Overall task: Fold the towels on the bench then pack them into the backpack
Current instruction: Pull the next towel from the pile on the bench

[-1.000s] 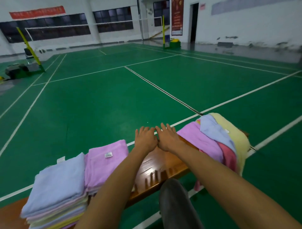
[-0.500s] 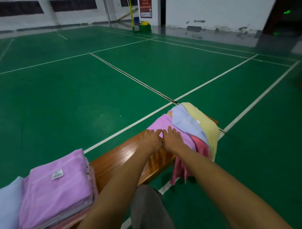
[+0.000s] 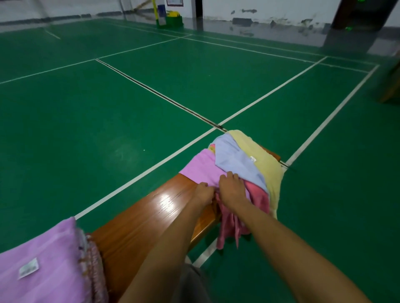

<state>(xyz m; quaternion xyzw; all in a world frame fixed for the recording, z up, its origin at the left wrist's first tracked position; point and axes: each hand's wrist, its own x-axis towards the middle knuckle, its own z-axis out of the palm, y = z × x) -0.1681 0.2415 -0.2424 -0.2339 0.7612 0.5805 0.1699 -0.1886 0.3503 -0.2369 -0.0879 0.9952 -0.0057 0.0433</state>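
Both hands at loose towel heap, far end of bench (image 3: 138, 225). Left hand (image 3: 203, 193) fingers curled, pinching near edge of purple towel (image 3: 200, 169). Right hand (image 3: 231, 189) curled over same towel, gripping it. Blue towel (image 3: 233, 161), yellow towel (image 3: 268, 168), pink towel (image 3: 258, 197) draped alongside. Folded stack (image 3: 41, 266) sits near left.

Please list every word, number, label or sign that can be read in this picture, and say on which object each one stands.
No text can be read.
White tag on the folded purple towel: print too blurred.
Small white tag in the unfolded towel pile: too small.
Poster on the far wall: cut off and blurred.
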